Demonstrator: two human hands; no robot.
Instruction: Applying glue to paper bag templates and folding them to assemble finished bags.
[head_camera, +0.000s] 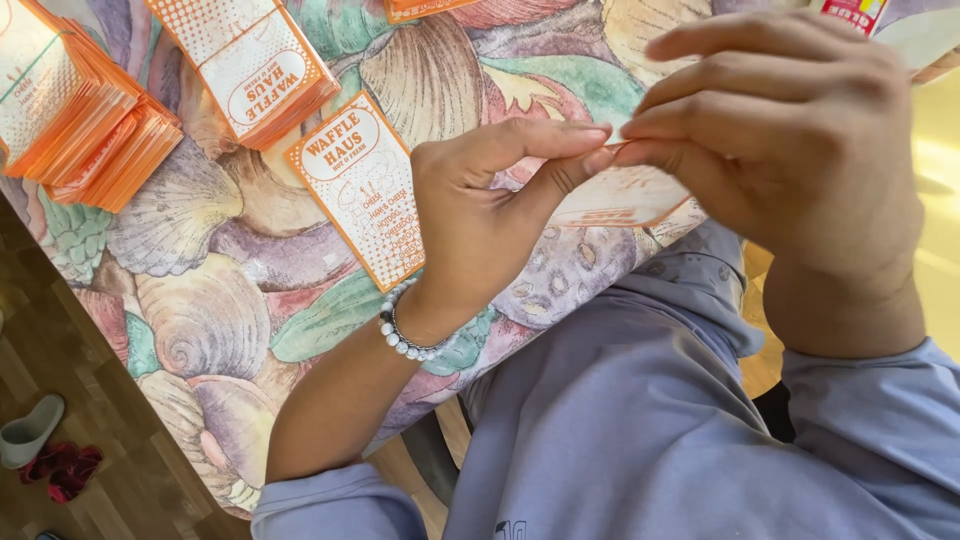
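Your left hand (480, 215) and right hand (790, 130) pinch one orange-and-white paper sleeve (620, 195) at the table's near edge | one flat sleeve (362, 185) beside | finished-looking stacks (80, 110) far left.

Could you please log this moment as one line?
left hand: pinching paper sleeve | right hand: pinching same sleeve | table: loose sleeve, stacks
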